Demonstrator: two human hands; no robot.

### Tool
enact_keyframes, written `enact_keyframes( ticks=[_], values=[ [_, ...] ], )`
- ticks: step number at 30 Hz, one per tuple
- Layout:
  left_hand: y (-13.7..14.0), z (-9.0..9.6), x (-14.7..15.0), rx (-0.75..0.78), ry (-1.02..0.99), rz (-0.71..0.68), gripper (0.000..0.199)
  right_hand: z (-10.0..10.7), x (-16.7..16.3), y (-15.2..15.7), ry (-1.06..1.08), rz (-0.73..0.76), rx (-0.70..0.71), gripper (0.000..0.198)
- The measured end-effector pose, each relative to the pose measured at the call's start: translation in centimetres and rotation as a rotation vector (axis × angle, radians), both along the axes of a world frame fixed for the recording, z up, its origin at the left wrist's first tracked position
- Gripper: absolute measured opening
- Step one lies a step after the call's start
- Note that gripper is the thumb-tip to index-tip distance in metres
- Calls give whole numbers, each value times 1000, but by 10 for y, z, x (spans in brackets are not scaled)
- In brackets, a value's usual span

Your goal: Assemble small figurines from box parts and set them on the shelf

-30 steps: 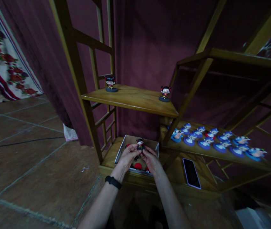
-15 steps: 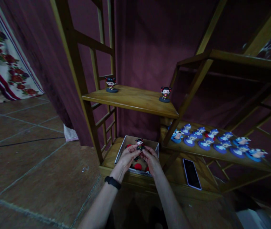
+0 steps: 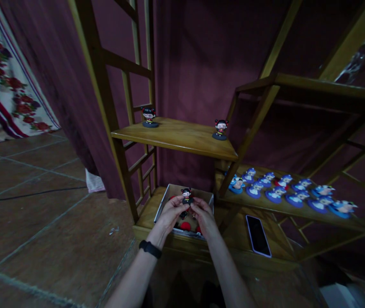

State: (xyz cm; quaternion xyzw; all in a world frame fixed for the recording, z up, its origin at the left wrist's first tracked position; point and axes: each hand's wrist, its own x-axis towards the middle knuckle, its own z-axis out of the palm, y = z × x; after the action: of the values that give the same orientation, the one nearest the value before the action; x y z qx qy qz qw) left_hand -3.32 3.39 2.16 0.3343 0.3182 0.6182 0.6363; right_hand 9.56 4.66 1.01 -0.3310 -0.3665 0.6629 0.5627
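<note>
Both my left hand (image 3: 172,212) and my right hand (image 3: 202,212) are closed on a small black-haired figurine (image 3: 187,195) with red hair ties and a dark round base. It is upright, its base pinched between my fingertips. Beneath my hands lies an open cardboard box (image 3: 210,199) on the lowest shelf, with red and dark items (image 3: 185,226) inside, partly hidden by my hands. Two similar figurines stand on the shelf above: one at the left end (image 3: 149,116) and one at the right end (image 3: 221,129).
A wooden shelf unit (image 3: 172,136) stands before a purple curtain. Rows of blue and purple figurines (image 3: 276,193) occupy the right shelf. Below them lies a phone (image 3: 258,235). Slanted wooden posts (image 3: 249,128) separate the sections. A dark cable (image 3: 31,194) runs across the tiled floor.
My view has shifted slightly. Both hands still hold the figurine over the box, in nearly the same place.
</note>
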Motion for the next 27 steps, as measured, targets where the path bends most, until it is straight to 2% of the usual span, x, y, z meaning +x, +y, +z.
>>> enact_keyframes(
  ticks=[9, 16, 23, 27],
  values=[
    [-2, -5, 1, 11, 40, 109, 35, -3, -3, -4, -15, 10, -24, 35],
    [-6, -5, -3, 59, 69, 76, 38, 2, -6, -9, -12, 20, 11, 35],
    [-16, 0, -8, 173, 161, 115, 43, 9, -9, -20, -22, 43, 55, 32],
    [-20, 3, -10, 154, 211, 143, 42, 8, -12, -23, -38, 24, 39, 34]
  ],
)
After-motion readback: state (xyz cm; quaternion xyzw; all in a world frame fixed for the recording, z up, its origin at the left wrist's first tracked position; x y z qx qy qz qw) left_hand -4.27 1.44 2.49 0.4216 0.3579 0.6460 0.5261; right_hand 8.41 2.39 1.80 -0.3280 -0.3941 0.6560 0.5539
